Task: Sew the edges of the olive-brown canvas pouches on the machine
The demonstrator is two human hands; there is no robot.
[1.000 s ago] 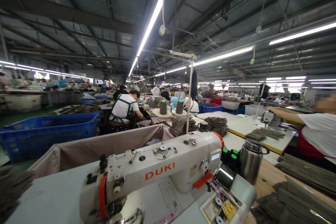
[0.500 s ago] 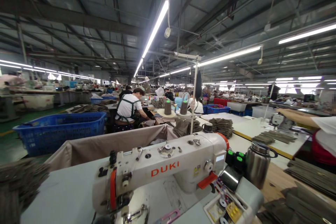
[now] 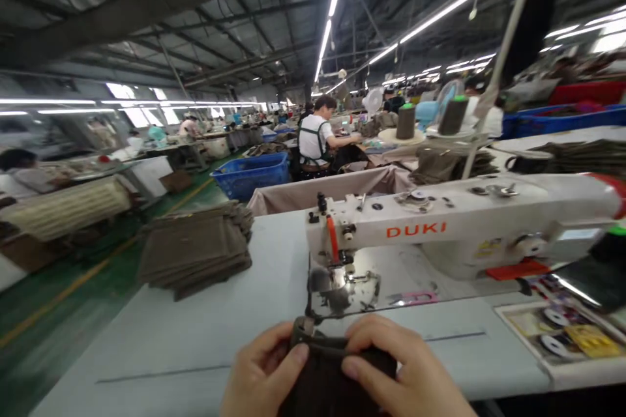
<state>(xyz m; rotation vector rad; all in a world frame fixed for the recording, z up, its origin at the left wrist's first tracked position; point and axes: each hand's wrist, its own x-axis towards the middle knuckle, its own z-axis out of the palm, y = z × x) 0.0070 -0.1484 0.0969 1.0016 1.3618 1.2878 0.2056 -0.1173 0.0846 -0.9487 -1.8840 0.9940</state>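
While our left hand (image 3: 264, 371) and right hand (image 3: 403, 365) pinch a dark brown fabric piece (image 3: 332, 378) over the table (image 3: 147, 345) edge | fingers (image 3: 364, 345) clamped on it, just below the presser foot (image 3: 323, 280) of the DUKI sewing machine (image 3: 440, 228) | risk: a loosened grip lets layers shift and feed crooked; fingertips this close could catch under the needle | stack of fabric pieces (image 3: 195, 254) lies well left

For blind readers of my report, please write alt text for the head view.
The left hand and right hand hold dark fabric before a white DUKI sewing machine on a pale table. A brown fabric stack lies nearby; a worker sits beyond.
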